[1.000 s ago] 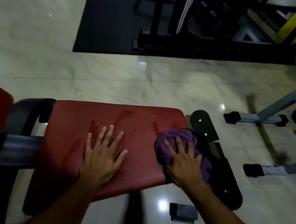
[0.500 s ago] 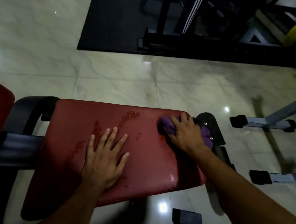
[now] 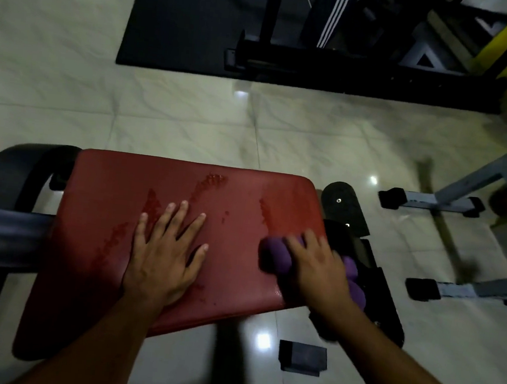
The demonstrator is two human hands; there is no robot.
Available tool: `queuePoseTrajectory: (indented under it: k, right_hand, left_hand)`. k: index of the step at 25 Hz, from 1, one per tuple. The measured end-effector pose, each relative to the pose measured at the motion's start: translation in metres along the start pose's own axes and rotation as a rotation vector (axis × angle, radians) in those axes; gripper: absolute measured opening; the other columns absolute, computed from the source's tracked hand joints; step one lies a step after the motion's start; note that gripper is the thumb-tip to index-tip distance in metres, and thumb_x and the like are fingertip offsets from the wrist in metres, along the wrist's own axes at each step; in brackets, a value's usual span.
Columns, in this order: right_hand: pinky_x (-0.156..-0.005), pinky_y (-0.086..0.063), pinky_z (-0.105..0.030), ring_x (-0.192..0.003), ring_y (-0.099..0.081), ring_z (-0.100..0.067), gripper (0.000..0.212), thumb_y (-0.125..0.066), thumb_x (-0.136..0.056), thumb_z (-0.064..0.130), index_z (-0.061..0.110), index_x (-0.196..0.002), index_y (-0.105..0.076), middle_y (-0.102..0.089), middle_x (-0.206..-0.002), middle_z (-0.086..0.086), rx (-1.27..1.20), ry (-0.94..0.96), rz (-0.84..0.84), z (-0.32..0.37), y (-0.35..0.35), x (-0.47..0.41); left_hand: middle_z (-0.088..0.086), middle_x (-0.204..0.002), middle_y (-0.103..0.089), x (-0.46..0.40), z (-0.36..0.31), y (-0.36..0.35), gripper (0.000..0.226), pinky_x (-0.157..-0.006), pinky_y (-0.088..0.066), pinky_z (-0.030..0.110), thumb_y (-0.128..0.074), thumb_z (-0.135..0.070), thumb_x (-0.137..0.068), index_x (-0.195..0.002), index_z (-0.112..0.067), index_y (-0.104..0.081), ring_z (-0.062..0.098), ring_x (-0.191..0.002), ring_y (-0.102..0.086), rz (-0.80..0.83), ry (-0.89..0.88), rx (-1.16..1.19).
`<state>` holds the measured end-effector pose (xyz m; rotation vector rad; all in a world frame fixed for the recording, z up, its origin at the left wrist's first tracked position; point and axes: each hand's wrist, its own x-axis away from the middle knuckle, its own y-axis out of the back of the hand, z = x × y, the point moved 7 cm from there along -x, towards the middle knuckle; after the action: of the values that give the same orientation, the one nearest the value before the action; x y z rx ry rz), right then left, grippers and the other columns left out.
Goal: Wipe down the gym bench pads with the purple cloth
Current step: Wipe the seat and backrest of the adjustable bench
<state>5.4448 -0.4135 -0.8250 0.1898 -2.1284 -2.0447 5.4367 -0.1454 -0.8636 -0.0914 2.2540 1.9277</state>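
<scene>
The left hand (image 3: 162,254) is lying flat, fingers spread, on the red bench pad (image 3: 177,246). The right hand (image 3: 316,267) is pressing the purple cloth (image 3: 274,253) at the pad's right edge (fingers curled over it), having slid back from the far corner.

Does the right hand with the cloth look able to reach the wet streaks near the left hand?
Probably yes: the red pad lies bare between the purple cloth and them; only the flat left hand covers some.
</scene>
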Motion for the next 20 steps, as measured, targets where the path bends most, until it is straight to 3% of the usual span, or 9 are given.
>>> queuePoseTrajectory:
  k: [3,10,13,16,20]
  right_hand:
    - [-0.07,-0.046,-0.043,-0.093,-0.054,-0.033,0.045,-0.062,-0.076,0.029,0.028,-0.118,-0.047,-0.051,-0.107,-0.007,-0.014,-0.056,-0.096,0.004,0.006,-0.092]
    - [-0.083,-0.042,-0.05,-0.106,-0.05,-0.035,0.045,-0.054,-0.083,0.022,0.026,-0.128,-0.048,-0.049,-0.124,-0.009,-0.004,-0.172,-0.123,-0.009,0.002,-0.191]
    - [-0.096,-0.042,-0.055,-0.122,-0.048,-0.033,0.063,-0.055,-0.075,0.024,0.032,-0.137,-0.045,-0.046,-0.142,-0.003,-0.106,-0.058,-0.023,0.004,-0.004,-0.152]
    - [-0.105,-0.038,-0.055,-0.133,-0.043,-0.027,0.064,-0.048,-0.076,0.028,0.035,-0.139,-0.045,-0.04,-0.153,0.004,-0.181,0.025,0.129,0.022,0.0,-0.077]
    - [-0.096,-0.045,-0.043,-0.118,-0.048,-0.027,0.061,-0.049,-0.083,0.027,0.037,-0.142,-0.038,-0.04,-0.145,0.009,-0.241,-0.04,0.311,0.039,0.012,0.019]
  left_hand:
    - [0.003,-0.165,-0.033,0.0,0.0,0.0,0.063,-0.122,-0.014,0.059,-0.031,-0.056,-0.096,-0.154,-0.034,-0.044,0.024,-0.153,-0.029,-0.011,0.0,-0.011]
    - [0.004,-0.164,-0.035,0.0,-0.002,0.001,0.06,-0.123,-0.014,0.058,-0.036,-0.053,-0.097,-0.153,-0.033,-0.046,0.025,-0.152,-0.031,-0.055,-0.022,0.02]
    - [0.003,-0.165,-0.034,0.0,-0.001,0.0,0.061,-0.122,-0.014,0.059,-0.035,-0.053,-0.096,-0.153,-0.033,-0.046,0.025,-0.152,-0.03,-0.026,-0.01,0.018]
    - [0.002,-0.165,-0.034,-0.001,0.0,-0.001,0.061,-0.122,-0.016,0.059,-0.036,-0.054,-0.095,-0.152,-0.034,-0.047,0.024,-0.152,-0.03,-0.011,-0.004,0.008]
    - [0.003,-0.165,-0.034,0.0,0.0,0.002,0.062,-0.121,-0.017,0.06,-0.033,-0.055,-0.096,-0.153,-0.034,-0.045,0.023,-0.153,-0.029,0.007,0.001,0.014]
